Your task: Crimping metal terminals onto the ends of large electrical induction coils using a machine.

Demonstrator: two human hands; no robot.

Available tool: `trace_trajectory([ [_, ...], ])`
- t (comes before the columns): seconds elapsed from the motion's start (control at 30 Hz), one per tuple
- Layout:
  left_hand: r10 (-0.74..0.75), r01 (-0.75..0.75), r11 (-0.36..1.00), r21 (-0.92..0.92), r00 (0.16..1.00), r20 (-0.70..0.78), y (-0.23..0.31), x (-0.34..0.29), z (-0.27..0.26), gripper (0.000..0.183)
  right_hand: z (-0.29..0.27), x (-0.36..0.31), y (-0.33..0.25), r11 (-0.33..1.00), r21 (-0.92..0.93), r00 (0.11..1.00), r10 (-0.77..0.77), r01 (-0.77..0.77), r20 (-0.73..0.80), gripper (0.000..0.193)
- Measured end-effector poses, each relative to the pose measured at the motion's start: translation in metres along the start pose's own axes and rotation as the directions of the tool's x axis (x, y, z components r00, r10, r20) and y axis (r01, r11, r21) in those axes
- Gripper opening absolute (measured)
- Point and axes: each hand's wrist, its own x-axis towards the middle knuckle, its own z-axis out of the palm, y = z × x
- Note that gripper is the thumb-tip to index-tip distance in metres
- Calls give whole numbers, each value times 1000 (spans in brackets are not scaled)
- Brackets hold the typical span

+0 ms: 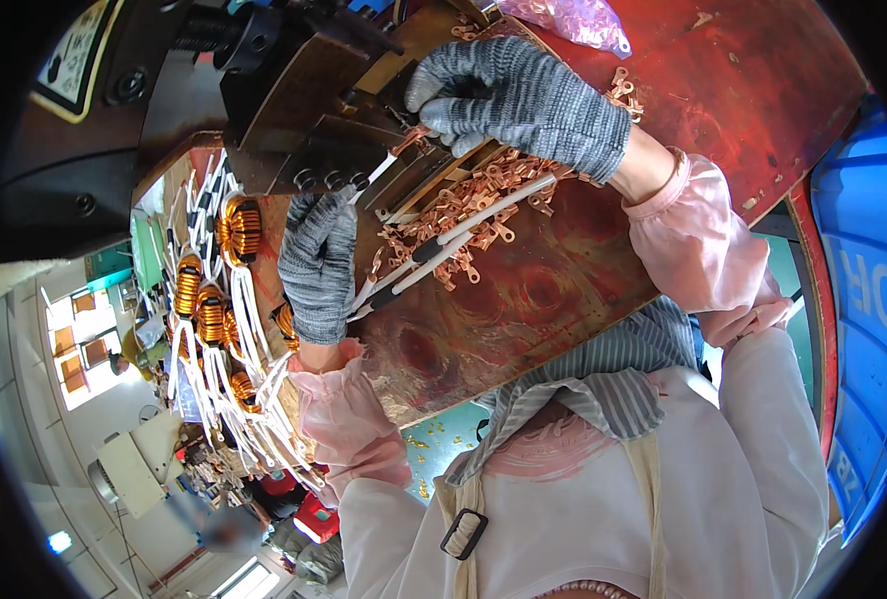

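Note:
My left hand (319,265), in a grey knitted glove, is closed round a white cable (382,168) beside the black press (304,145). The cable runs up to a copper terminal (417,134) at the press's tooling. My right hand (518,105), gloved alike, is closed with its fingertips at that terminal; they partly hide it. Below the right hand lies a heap of loose copper terminals (468,215). White cables with black sleeves (427,250) cross the heap, and their lower ends are near my left hand.
Copper-wound ring coils (239,230) with long white leads (254,329) lie left of my left hand. A clear bag of copper terminals (573,22) sits at the far edge of the red-brown tabletop (523,299). To the right stands a blue plastic bin (863,299).

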Motion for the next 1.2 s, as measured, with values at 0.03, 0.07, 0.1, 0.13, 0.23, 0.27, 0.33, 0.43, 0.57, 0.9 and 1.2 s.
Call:
trace_trajectory([
  [0.03,4,-4,1000,0,1000,7,-1,0,0,20,1,2,0,1000,1,1000,-19,19,-19,15],
  [0.07,-3,3,999,32,1000,-14,-5,0,1,20,2,2,-2,1000,10,999,21,-20,-44,12],
  [0.1,-11,14,998,67,999,-39,-7,-2,0,20,2,4,-4,1000,14,999,20,-19,-48,12],
  [0.13,-18,20,998,52,998,-52,-9,-3,0,20,1,5,-6,998,-28,998,61,-62,-17,17],
  [0.23,-133,131,991,-32,990,-57,-15,-4,0,21,2,7,-6,990,-86,993,115,-116,-7,22],
  [0.27,-143,142,990,-22,987,-68,-17,-4,0,21,2,8,-3,993,-63,994,96,-99,-48,17],
  [0.33,-134,134,991,-15,989,-67,-20,-5,-1,21,3,8,-3,994,-37,990,96,-100,-104,13],
  [0.43,-111,112,994,19,992,-66,-18,-5,-3,21,2,11,-1,984,-137,989,98,-113,-108,14],
  [0.57,-153,155,987,37,987,-45,-14,-4,-5,22,-5,9,-4,955,-285,997,76,-77,-14,21],
  [0.9,-125,125,992,-29,992,15,-14,-2,-9,19,-5,12,0,975,-201,995,99,-99,-8,22],
  [1.2,-148,148,989,29,989,9,-16,-3,-11,17,-11,-3,-21,999,-17,974,-50,47,-222,11],
])
